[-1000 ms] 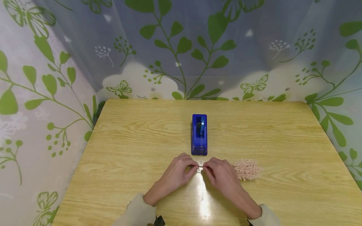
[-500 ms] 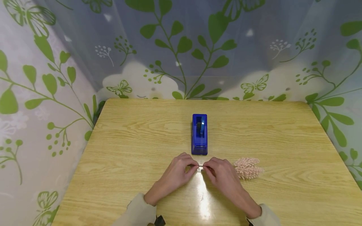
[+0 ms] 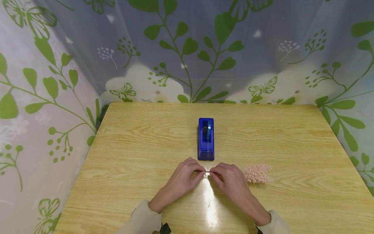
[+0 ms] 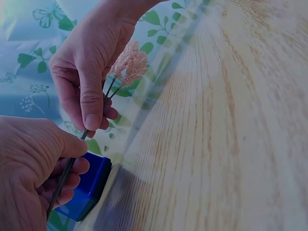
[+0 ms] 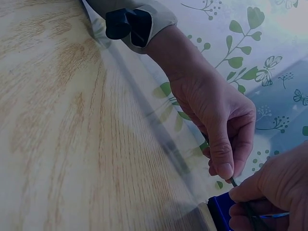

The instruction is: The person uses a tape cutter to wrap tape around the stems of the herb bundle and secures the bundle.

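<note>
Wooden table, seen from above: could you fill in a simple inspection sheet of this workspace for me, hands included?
Surface: wood-grain table, glare patch between the forearms.
Job's things: pink sprig with a dark stem; blue tape dispenser standing just beyond the hands.
Clutter: nothing seen.
Hands: left hand pinches the stem; right hand pinches it nearer the pink heads.
Cables: nothing seen.
Surroundings: backdrop printed with green leaves and butterflies, behind and at both sides.
</note>
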`<state>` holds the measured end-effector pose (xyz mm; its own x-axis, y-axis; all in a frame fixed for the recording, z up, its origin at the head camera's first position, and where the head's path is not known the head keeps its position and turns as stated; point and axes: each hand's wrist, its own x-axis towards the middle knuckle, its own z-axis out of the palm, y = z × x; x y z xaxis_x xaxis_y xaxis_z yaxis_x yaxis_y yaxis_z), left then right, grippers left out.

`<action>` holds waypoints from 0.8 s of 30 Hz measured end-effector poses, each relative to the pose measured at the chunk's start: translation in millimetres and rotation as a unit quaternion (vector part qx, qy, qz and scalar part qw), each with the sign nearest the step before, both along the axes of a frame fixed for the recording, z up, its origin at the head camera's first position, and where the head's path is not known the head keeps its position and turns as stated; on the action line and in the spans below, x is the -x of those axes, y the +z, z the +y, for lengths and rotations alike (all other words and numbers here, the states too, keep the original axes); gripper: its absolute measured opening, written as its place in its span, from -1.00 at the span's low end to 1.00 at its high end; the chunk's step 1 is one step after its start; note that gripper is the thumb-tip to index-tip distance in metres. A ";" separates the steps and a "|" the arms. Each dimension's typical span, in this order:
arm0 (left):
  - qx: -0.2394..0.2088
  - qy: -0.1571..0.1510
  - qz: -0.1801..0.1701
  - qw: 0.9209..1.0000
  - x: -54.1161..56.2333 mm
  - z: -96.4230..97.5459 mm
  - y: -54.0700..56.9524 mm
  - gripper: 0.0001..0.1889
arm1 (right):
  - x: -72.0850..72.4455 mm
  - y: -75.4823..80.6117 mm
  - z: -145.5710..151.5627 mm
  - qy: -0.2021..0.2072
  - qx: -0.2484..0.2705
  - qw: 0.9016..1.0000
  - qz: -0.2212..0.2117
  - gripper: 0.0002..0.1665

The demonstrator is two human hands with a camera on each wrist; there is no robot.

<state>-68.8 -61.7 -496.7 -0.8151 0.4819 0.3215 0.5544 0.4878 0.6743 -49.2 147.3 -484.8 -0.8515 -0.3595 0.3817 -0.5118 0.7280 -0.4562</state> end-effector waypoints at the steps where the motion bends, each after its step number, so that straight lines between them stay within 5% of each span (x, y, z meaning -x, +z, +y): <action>1: 0.000 0.000 0.000 1.000 0.0 0.0 0.0 -0.95 | 0.1 0.1 0.1 0.000 0.000 1.000 -0.002 -0.83; 12: 0.005 0.004 0.001 1.000 0.5 -0.6 -0.3 -0.94 | -0.7 -0.4 -1.3 0.002 -0.046 0.999 0.010 -0.91; 24: 0.002 0.005 0.000 1.000 -0.4 -0.5 -0.3 -0.93 | -1.4 -1.8 -2.0 0.000 -0.040 0.999 0.029 -0.87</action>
